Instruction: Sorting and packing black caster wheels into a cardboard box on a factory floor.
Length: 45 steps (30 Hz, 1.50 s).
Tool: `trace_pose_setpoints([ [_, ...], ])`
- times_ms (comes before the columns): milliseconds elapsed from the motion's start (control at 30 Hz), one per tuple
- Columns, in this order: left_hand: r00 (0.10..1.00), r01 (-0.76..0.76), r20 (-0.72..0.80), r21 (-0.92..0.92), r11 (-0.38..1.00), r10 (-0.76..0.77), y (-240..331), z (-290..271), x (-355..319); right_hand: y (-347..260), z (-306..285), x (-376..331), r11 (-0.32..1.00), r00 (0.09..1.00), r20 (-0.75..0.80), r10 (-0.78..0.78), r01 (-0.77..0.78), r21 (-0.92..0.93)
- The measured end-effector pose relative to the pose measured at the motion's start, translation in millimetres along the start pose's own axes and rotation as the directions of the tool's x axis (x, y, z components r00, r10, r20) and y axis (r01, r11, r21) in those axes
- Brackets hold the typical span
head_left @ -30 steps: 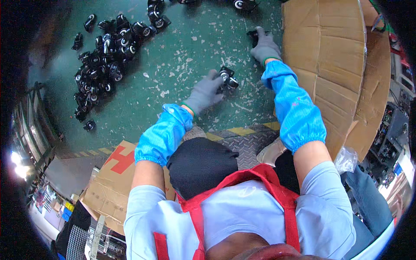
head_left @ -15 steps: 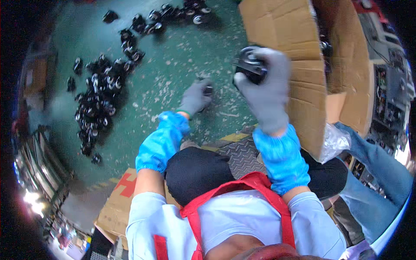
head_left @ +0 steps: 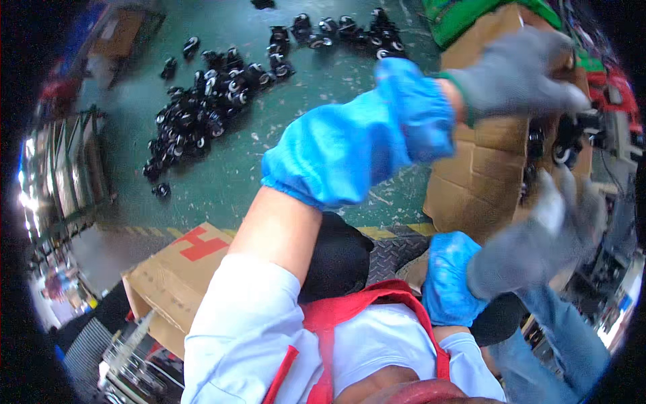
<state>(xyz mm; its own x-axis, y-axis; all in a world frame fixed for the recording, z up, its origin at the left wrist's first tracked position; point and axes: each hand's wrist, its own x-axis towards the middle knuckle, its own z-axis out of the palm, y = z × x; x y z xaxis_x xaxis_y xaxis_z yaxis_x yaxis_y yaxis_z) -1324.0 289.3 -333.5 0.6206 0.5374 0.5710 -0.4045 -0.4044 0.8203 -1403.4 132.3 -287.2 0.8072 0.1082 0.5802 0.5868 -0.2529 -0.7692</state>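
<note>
My left hand (head_left: 511, 74), in a grey glove, reaches across to the far part of the cardboard box (head_left: 471, 172) on the right. Its thumb and fingers are apart and nothing shows in them, though it is blurred. Nearer to me, my right hand (head_left: 538, 239), gloved alike, hovers at the near side of the box with fingers spread and no object in it. Black casters (head_left: 566, 145) with pale wheel faces lie inside the box between my two hands. Part of the box's inside is hidden by my gloves.
A loose pile of black casters (head_left: 202, 101) spreads over the green floor. Another box (head_left: 178, 269) with a red mark stands at my left. A person's jeans-clad leg (head_left: 558, 337) is close at the right. Green material (head_left: 464, 20) lies beyond the box.
My left hand has swung from low over the floor to the box at the right. My right hand has let go of a black caster and moved right and nearer. The view has shifted.
</note>
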Motion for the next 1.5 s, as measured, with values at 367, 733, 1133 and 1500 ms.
trace_pose_setpoints([
  [367,0.488,0.873,-0.604,0.319,0.37,-0.63,-138,-406,-211,231,339,-19,0.856,0.475,0.742,0.473,-0.05,-0.514],
  [733,0.358,0.93,-0.302,0.197,0.31,-0.883,-300,-386,-140,296,431,-21,0.869,0.238,0.849,0.472,0.033,-0.493],
  [1133,0.186,0.91,0.102,-0.393,0.132,-0.977,-229,-270,-146,247,372,-108,0.802,0.122,0.947,0.298,-0.57,-0.179],
  [1500,0.172,0.601,0.318,-0.784,-0.157,-0.932,-125,-223,-298,207,200,-197,0.708,0.094,0.915,0.393,-0.666,-0.236],
])
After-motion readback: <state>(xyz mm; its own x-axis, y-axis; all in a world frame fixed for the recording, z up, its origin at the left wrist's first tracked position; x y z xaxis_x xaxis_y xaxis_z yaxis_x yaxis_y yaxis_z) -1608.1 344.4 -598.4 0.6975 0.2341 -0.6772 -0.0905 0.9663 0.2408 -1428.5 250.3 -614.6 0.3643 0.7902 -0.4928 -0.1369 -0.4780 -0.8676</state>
